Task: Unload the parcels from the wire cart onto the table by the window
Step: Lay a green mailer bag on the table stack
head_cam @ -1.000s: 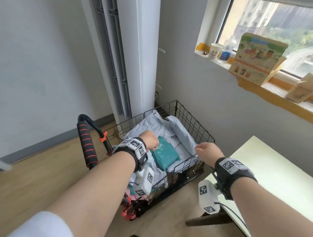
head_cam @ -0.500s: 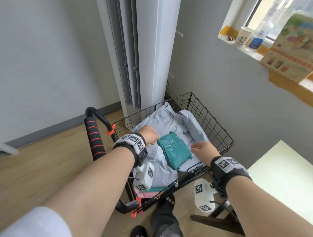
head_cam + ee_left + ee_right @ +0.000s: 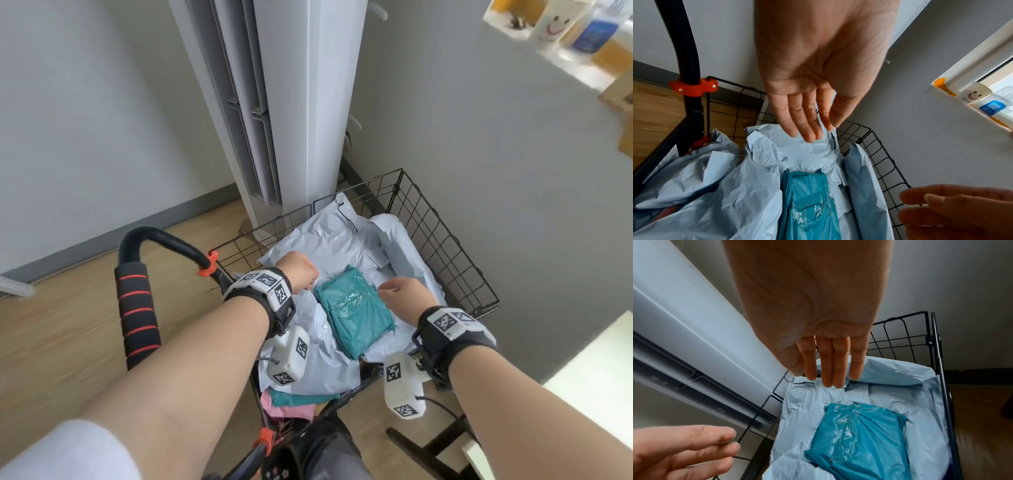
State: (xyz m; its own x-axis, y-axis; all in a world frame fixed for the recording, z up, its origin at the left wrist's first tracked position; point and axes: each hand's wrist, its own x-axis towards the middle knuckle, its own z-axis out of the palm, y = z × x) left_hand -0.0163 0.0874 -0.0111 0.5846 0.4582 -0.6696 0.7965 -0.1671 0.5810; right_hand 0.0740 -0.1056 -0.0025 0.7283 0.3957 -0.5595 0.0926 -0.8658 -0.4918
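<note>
A black wire cart (image 3: 442,240) holds several pale blue-grey mailer parcels (image 3: 322,236) with a teal parcel (image 3: 356,315) lying on top. My left hand (image 3: 301,274) hovers just left of the teal parcel, and its fingers (image 3: 803,123) are straight and hold nothing. To the right of the same parcel (image 3: 857,433), my right hand (image 3: 404,298) is above it with fingers (image 3: 830,368) extended, empty. The pale table (image 3: 596,383) shows at the right edge.
A tall white air conditioner (image 3: 291,102) stands behind the cart, close to its far rim. The cart's handle (image 3: 137,308) with foam grip rises at the left. A windowsill (image 3: 565,41) with a smiley cup and a bottle is at upper right. Wooden floor lies around.
My view has tilted down and closer to the cart. Both hands have moved down and inward, nearer the teal parcel's two sides.
</note>
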